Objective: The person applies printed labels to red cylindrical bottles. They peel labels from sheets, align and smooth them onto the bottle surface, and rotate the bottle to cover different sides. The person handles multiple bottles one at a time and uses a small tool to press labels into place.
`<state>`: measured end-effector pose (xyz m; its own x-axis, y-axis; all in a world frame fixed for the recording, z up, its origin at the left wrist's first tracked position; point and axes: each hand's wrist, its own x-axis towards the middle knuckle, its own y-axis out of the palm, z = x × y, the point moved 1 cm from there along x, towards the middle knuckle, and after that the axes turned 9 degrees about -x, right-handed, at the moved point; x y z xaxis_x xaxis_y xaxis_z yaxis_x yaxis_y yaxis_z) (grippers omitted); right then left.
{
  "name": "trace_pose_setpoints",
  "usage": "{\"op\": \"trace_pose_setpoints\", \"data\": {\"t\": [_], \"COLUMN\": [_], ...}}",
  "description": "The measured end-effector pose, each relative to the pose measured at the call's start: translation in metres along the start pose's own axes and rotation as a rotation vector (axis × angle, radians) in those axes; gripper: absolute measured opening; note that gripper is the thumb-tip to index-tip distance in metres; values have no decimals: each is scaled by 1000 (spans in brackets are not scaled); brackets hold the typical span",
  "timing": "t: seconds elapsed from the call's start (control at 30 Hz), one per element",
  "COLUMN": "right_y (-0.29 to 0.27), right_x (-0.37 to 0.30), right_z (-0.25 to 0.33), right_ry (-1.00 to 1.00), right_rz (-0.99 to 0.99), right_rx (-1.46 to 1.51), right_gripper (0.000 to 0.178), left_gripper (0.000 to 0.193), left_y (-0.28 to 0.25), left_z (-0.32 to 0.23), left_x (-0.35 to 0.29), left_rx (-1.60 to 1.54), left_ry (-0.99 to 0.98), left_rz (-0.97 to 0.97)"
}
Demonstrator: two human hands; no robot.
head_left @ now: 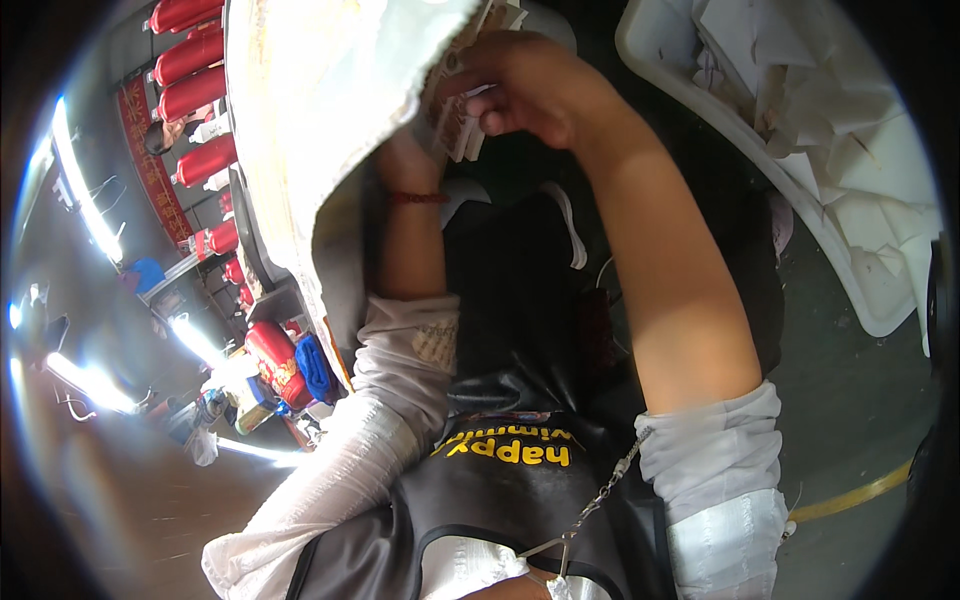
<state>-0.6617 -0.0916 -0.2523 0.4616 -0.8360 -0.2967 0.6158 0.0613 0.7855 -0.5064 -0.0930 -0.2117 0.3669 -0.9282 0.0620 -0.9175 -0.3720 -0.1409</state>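
My right hand [530, 90] reaches in at the top centre, its fingers curled around a small bundle of thin, pale pieces [463, 135] with brownish-pink patterning. What exactly these pieces are is too small and blurred to make out. My left hand [408, 160], with a red bead bracelet [418, 198] at its wrist, is beside the bundle's left side. A white tabletop [300, 110] with a worn edge covers part of that hand, so its fingers are hidden. Both hands are close together, above my dark apron [520, 350].
A white plastic bin [740, 130] holding pale sheet-like pieces [830, 90] stands on the right. At the left, red bottles [205, 160] line a shelf beyond the tabletop. A red bottle-shaped object [275, 360] and blue cloth [313, 368] are lower down. A yellow strip [850, 500] crosses the grey floor.
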Motion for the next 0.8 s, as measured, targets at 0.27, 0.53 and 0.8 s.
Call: {"op": "trace_pose_setpoints", "data": {"t": [0.27,0.53,0.8], "right_y": [26,42,64], "right_x": [19,33,89], "right_z": [-23,-31,-77], "right_ry": [-5,-104,-631], "right_rz": [-41,-143,-413], "right_rx": [361,-99,-721], "right_gripper": [20,26,70], "left_gripper": [60,62,56], "left_y": [-30,-35,-54], "left_z": [23,20,36], "left_x": [25,24,42], "left_rx": [-23,-64,-272], "left_ry": [19,-30,-165], "left_rz": [50,48,307]}}
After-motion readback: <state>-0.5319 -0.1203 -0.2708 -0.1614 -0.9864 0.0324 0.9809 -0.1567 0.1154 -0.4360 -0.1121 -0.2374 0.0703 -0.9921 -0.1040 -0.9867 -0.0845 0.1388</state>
